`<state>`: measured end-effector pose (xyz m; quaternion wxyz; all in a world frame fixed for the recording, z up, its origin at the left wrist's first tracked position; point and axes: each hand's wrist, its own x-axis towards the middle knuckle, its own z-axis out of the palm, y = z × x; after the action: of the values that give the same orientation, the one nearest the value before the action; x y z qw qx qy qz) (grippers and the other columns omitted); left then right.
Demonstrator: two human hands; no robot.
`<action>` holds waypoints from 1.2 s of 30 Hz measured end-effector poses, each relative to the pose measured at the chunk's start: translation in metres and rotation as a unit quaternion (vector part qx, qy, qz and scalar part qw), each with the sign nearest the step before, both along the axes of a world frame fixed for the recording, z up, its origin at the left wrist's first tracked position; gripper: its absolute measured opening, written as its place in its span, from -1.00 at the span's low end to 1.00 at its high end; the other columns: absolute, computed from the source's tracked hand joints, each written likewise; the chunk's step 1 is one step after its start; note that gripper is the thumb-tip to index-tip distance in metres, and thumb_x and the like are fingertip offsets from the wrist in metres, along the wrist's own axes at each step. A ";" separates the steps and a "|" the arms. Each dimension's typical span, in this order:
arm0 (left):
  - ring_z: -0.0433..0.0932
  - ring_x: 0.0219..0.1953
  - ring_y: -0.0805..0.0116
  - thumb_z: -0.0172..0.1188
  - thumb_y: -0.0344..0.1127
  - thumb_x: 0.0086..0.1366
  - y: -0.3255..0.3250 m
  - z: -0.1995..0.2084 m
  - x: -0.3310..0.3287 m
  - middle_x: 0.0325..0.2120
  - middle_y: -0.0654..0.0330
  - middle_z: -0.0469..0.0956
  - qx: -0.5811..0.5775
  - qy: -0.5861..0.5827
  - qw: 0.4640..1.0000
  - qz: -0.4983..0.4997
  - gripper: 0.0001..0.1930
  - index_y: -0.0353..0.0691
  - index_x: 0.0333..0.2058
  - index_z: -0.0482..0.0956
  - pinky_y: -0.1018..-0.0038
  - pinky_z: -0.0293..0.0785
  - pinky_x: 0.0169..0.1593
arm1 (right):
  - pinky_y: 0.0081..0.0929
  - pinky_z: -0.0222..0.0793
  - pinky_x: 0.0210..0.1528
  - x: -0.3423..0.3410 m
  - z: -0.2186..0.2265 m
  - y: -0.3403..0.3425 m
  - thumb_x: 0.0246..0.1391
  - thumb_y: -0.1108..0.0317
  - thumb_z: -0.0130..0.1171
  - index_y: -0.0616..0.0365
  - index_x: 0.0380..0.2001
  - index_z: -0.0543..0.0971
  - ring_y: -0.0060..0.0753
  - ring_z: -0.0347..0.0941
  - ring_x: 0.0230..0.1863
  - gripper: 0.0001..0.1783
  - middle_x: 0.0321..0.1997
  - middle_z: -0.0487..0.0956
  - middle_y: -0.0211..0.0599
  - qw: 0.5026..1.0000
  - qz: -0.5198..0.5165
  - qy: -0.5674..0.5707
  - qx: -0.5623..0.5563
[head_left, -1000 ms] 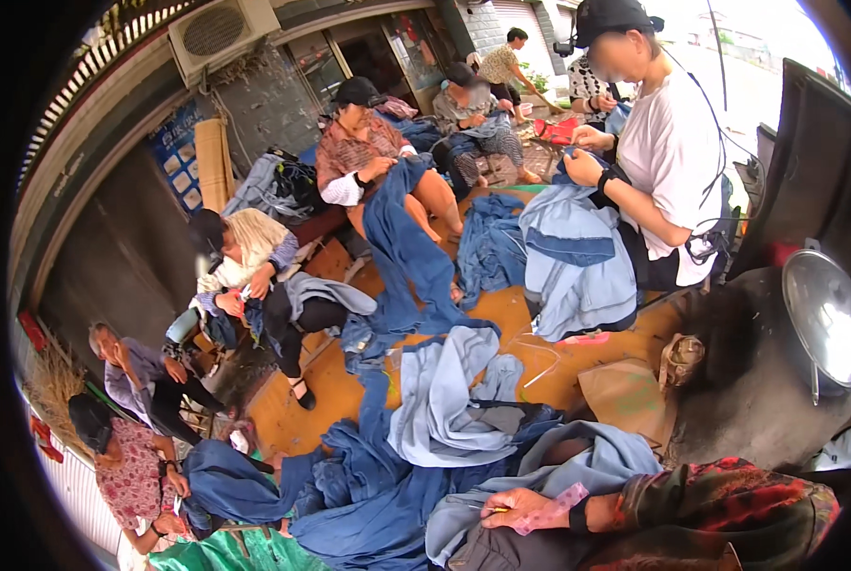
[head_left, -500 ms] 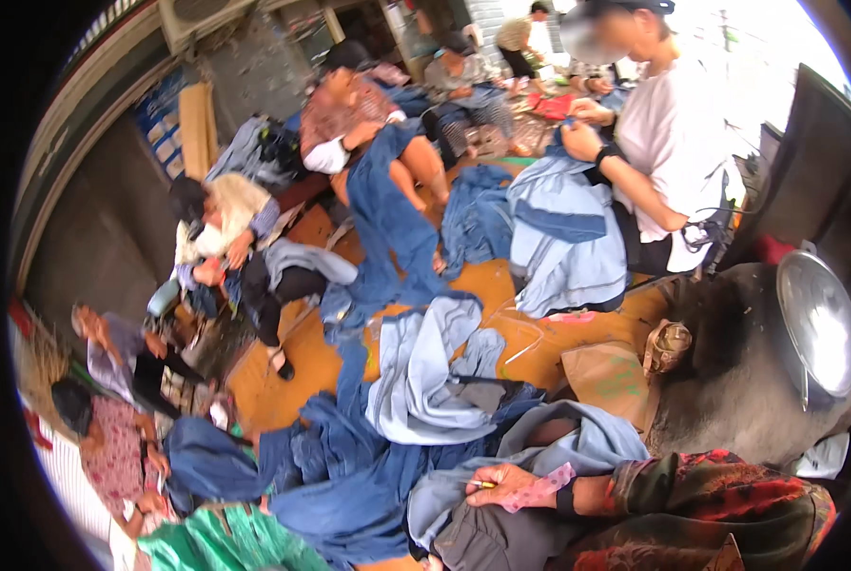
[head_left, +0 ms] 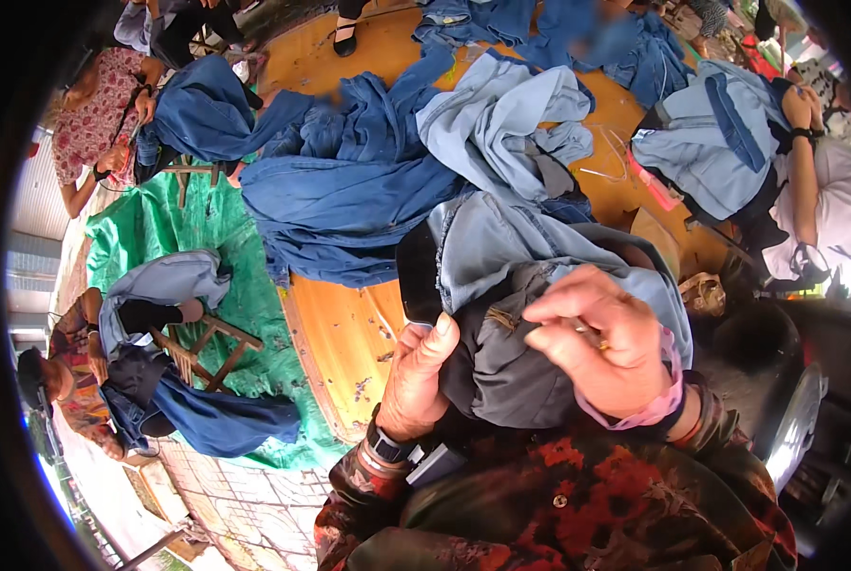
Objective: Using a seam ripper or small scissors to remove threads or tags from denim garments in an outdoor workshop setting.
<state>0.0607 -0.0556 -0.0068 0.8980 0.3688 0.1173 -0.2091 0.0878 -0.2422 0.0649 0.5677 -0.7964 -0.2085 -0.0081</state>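
Because the light blue jeans look like thick but soft denim, I judge that they are limp, rather heavy in the bulk, not slippery and not fragile. They lie in loose folds over the lap, beyond the hands. The stitched edge seems the best place to take hold, because a loose fold can easily slide away.

At the near left edge of the jeans is the left hand, curled with its thumb raised; I cannot tell if cloth is pinched there. Over their near right side is the right hand, its fingers bent and the thumb near the forefinger; something small and yellowish shows there, too small to name.

Left of the jeans spreads an orange-brown floor covering, and farther left a green sheet with a wooden stool. Beyond the jeans lies a pile of dark blue jeans. To their right sits a person in a white shirt.
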 end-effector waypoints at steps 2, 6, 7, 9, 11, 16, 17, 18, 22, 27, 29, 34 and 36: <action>0.47 -0.10 0.29 0.07 -0.09 0.22 0.003 0.003 -0.003 -0.10 0.09 0.46 -0.002 -0.012 0.999 -0.042 -0.52 -0.36 -0.04 0.35 0.37 0.38 -0.01 | -0.50 0.33 -0.43 -0.004 -0.008 0.009 -0.18 0.46 0.28 0.26 -0.40 0.47 -0.31 0.42 -0.49 -0.77 -0.48 0.44 -0.21 0.999 -0.015 0.028 -0.023; 0.48 -0.13 0.30 0.16 -0.17 0.17 0.001 -0.005 -0.011 -0.15 0.11 0.48 0.010 0.002 1.000 0.001 -0.59 -0.29 -0.07 0.38 0.36 0.40 -0.03 | -0.61 0.27 -0.47 -0.009 -0.034 0.014 -0.13 0.45 0.27 0.24 -0.44 0.48 -0.55 0.37 -0.53 -0.82 -0.55 0.44 -0.38 0.984 0.015 0.162 0.072; 0.49 -0.14 0.30 0.18 -0.19 0.15 0.001 -0.004 -0.011 -0.16 0.10 0.48 0.006 0.004 1.000 0.006 -0.59 -0.26 -0.08 0.39 0.36 0.40 -0.03 | -0.65 0.25 -0.48 -0.009 -0.037 0.014 -0.11 0.44 0.26 0.23 -0.46 0.49 -0.64 0.34 -0.54 -0.84 -0.58 0.44 -0.46 0.950 0.037 0.272 0.150; 0.48 -0.13 0.30 0.19 -0.19 0.15 0.004 -0.002 -0.012 -0.16 0.09 0.48 0.005 -0.003 1.000 -0.005 -0.58 -0.28 -0.08 0.38 0.35 0.40 -0.02 | -0.69 0.21 -0.51 -0.008 -0.035 0.011 -0.10 0.45 0.26 0.21 -0.47 0.50 -0.70 0.30 -0.56 -0.86 -0.60 0.42 -0.51 0.916 0.030 0.353 0.188; 0.48 -0.12 0.29 0.19 -0.19 0.14 0.006 -0.002 -0.012 -0.15 0.08 0.48 0.001 -0.011 1.000 -0.013 -0.57 -0.29 -0.08 0.38 0.34 0.40 -0.01 | -0.75 0.09 -0.60 -0.004 -0.038 0.003 -0.08 0.45 0.25 0.18 -0.47 0.53 -0.77 0.21 -0.64 -0.91 -0.64 0.40 -0.56 0.853 0.037 0.461 0.244; 0.43 -0.03 0.20 0.16 -0.16 0.16 0.006 -0.008 -0.010 -0.07 -0.01 0.42 -0.004 0.004 1.000 -0.005 -0.49 -0.38 -0.01 0.30 0.27 0.34 0.07 | -0.76 0.08 -0.61 -0.009 -0.037 0.002 -0.02 0.44 0.20 0.19 -0.46 0.52 -0.79 0.20 -0.63 -0.93 -0.61 0.39 -0.59 0.854 0.005 0.427 0.297; 0.41 0.00 0.19 0.14 -0.14 0.17 0.007 -0.005 -0.007 -0.04 -0.03 0.40 -0.032 0.006 0.999 -0.015 -0.46 -0.37 0.02 0.27 0.26 0.31 0.10 | -0.76 0.10 -0.58 -0.009 -0.035 0.002 -0.01 0.43 0.19 0.19 -0.45 0.51 -0.80 0.21 -0.60 -0.92 -0.60 0.39 -0.59 0.885 -0.006 0.376 0.275; 0.41 0.00 0.19 0.14 -0.14 0.17 0.007 -0.005 -0.008 -0.04 -0.03 0.40 -0.030 0.005 0.999 -0.015 -0.46 -0.37 0.02 0.27 0.26 0.31 0.10 | -0.76 0.13 -0.55 -0.008 -0.034 0.001 0.00 0.43 0.18 0.19 -0.44 0.51 -0.80 0.23 -0.57 -0.92 -0.58 0.39 -0.58 0.912 -0.017 0.323 0.252; 0.43 -0.03 0.22 0.14 -0.11 0.17 0.007 -0.008 -0.009 -0.06 0.04 0.42 0.002 -0.032 0.999 -0.005 -0.47 -0.34 0.02 0.29 0.29 0.33 0.07 | -0.76 0.14 -0.48 -0.011 -0.021 0.011 -0.04 0.45 0.21 0.20 -0.44 0.50 -0.80 0.22 -0.53 -0.90 -0.57 0.38 -0.58 0.935 -0.040 0.316 0.158; 0.49 -0.13 0.27 0.26 -0.19 0.08 0.006 -0.003 -0.010 -0.14 0.10 0.49 0.016 -0.043 0.999 0.002 -0.49 -0.33 -0.05 0.36 0.34 0.40 -0.02 | -0.72 0.13 -0.52 -0.009 -0.035 0.016 -0.08 0.47 0.24 0.18 -0.54 0.52 -0.78 0.20 -0.58 -0.91 -0.59 0.38 -0.59 0.951 0.030 0.243 0.190; 0.49 -0.14 0.28 0.28 -0.22 0.05 0.009 -0.005 -0.011 -0.16 0.10 0.49 0.027 -0.028 0.999 -0.006 -0.50 -0.33 -0.06 0.38 0.35 0.41 -0.03 | -0.71 0.13 -0.53 -0.011 -0.037 0.013 -0.07 0.46 0.23 0.18 -0.54 0.52 -0.78 0.19 -0.59 -0.92 -0.60 0.39 -0.60 0.934 0.013 0.288 0.212; 0.52 -0.22 0.30 0.29 -0.29 0.03 0.012 0.004 -0.007 -0.22 0.13 0.52 0.017 0.027 0.999 -0.021 -0.55 -0.32 -0.11 0.40 0.35 0.45 -0.09 | -0.71 0.12 -0.56 -0.006 -0.029 0.002 -0.02 0.42 0.21 0.19 -0.50 0.50 -0.82 0.17 -0.61 -0.90 -0.55 0.43 -0.61 0.904 -0.012 0.371 0.212; 0.49 -0.18 0.31 0.28 -0.30 0.04 0.017 0.004 -0.012 -0.20 0.12 0.49 0.040 0.040 0.998 -0.025 -0.54 -0.34 -0.10 0.39 0.37 0.42 -0.08 | -0.71 0.13 -0.55 -0.009 -0.033 0.003 -0.04 0.43 0.22 0.18 -0.47 0.49 -0.80 0.19 -0.60 -0.89 -0.52 0.43 -0.59 0.924 -0.035 0.300 0.234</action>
<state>0.0484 -0.0391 -0.0027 0.8718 0.3981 0.1525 -0.2412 0.0784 -0.2394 0.0316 0.7731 -0.6129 0.0071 0.1631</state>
